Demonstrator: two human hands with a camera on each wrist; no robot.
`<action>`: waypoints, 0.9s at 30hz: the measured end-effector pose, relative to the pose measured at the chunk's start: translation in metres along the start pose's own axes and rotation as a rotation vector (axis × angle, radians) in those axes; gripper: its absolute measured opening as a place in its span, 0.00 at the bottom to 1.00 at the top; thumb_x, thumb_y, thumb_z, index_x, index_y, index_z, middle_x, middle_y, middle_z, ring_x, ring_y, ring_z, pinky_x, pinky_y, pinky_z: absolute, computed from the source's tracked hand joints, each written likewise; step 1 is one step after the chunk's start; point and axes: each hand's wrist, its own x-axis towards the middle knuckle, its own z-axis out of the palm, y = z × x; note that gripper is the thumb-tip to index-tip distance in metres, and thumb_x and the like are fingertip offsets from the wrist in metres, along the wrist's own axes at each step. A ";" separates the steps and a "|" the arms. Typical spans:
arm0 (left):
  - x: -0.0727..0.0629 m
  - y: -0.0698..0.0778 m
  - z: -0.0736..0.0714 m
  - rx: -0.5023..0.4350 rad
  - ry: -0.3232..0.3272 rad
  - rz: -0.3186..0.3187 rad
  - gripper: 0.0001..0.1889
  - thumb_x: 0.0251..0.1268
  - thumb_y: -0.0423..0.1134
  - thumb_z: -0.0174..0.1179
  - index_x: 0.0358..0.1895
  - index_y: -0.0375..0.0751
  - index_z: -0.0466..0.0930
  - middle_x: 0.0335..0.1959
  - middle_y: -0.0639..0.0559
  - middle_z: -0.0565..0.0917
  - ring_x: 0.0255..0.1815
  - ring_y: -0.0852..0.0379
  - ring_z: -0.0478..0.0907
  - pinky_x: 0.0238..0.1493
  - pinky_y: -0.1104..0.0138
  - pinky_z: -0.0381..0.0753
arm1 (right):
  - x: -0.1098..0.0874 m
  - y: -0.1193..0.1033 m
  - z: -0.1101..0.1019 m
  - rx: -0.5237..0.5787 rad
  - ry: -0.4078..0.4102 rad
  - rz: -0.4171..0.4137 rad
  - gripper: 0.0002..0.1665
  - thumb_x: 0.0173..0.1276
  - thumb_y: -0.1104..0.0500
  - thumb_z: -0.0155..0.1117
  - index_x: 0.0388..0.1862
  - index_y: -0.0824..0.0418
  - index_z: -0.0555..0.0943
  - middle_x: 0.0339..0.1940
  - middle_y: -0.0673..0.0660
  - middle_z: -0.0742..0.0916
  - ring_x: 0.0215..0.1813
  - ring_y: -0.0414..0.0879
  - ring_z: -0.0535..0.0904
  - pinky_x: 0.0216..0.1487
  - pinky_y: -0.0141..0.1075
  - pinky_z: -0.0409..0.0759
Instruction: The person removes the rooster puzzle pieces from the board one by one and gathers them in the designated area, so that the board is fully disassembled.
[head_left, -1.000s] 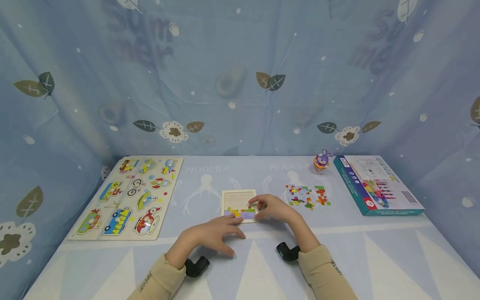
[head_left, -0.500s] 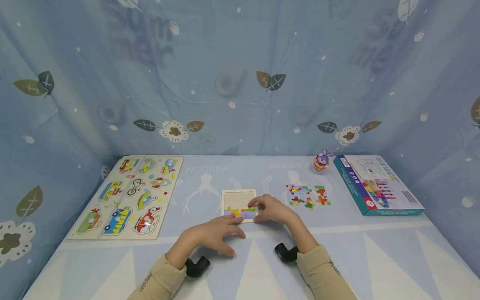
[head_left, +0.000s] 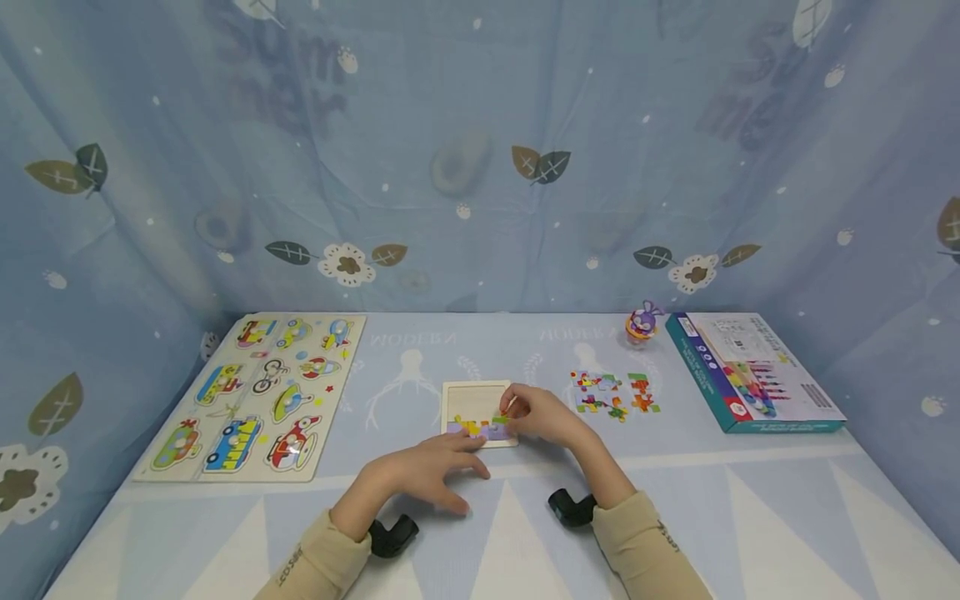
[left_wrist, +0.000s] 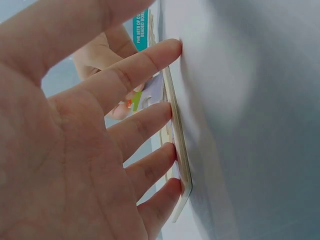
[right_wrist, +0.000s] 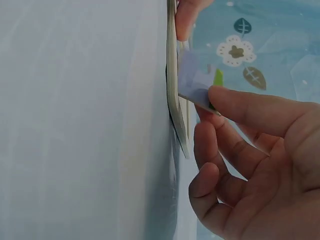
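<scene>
A small wooden puzzle tray (head_left: 476,397) lies on the table, a row of purple, yellow and green pieces (head_left: 467,426) along its near side. My right hand (head_left: 546,416) is at the tray's right edge. In the right wrist view, its thumb and finger pinch a purple and green puzzle piece (right_wrist: 196,77), tilted up at the tray's rim. My left hand (head_left: 433,472) spreads its straight fingers, and the fingertips (left_wrist: 161,111) rest on the tray's near edge.
Right of the tray lie several loose puzzle pieces (head_left: 597,381). A vehicle puzzle board (head_left: 255,396) is at left. At right are a teal-edged box (head_left: 757,375) and a small purple rabbit toy (head_left: 642,323). A patterned curtain (head_left: 465,233) stands behind.
My right hand has shifted slightly left, and its index finger has drawn up and back at the tray's right side. My left hand stays in place.
</scene>
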 end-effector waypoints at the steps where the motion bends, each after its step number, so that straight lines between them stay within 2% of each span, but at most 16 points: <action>1: 0.000 0.000 0.000 0.001 0.002 -0.001 0.22 0.52 0.47 0.65 0.52 0.50 0.77 0.71 0.47 0.60 0.72 0.41 0.48 0.69 0.49 0.48 | 0.000 0.000 0.000 0.007 -0.001 -0.003 0.12 0.54 0.70 0.65 0.35 0.58 0.75 0.30 0.51 0.80 0.32 0.43 0.73 0.33 0.34 0.73; 4: 0.000 0.000 0.001 0.005 0.008 -0.001 0.22 0.51 0.47 0.65 0.52 0.50 0.77 0.71 0.47 0.60 0.72 0.41 0.49 0.69 0.49 0.48 | 0.000 0.000 -0.001 0.021 0.007 -0.004 0.11 0.56 0.70 0.64 0.35 0.59 0.75 0.28 0.51 0.80 0.31 0.43 0.74 0.32 0.34 0.73; 11: 0.001 0.000 0.001 0.004 0.007 -0.007 0.22 0.52 0.47 0.65 0.52 0.50 0.77 0.70 0.48 0.61 0.72 0.42 0.50 0.69 0.49 0.49 | -0.001 0.004 -0.008 0.016 0.087 0.004 0.10 0.58 0.68 0.63 0.37 0.57 0.76 0.28 0.51 0.81 0.31 0.42 0.75 0.32 0.34 0.73; 23: 0.000 0.000 0.002 0.001 0.011 -0.001 0.21 0.51 0.46 0.65 0.52 0.50 0.77 0.71 0.48 0.60 0.73 0.43 0.48 0.69 0.50 0.48 | -0.011 0.014 -0.041 0.019 0.204 0.065 0.10 0.62 0.66 0.58 0.43 0.62 0.76 0.32 0.56 0.81 0.32 0.45 0.76 0.30 0.35 0.72; 27: -0.001 0.000 0.002 0.004 0.011 -0.008 0.22 0.52 0.46 0.65 0.52 0.50 0.77 0.71 0.48 0.59 0.73 0.43 0.48 0.69 0.50 0.48 | -0.015 0.019 -0.050 0.031 0.216 0.088 0.11 0.65 0.65 0.57 0.46 0.64 0.75 0.34 0.57 0.81 0.32 0.47 0.77 0.29 0.36 0.71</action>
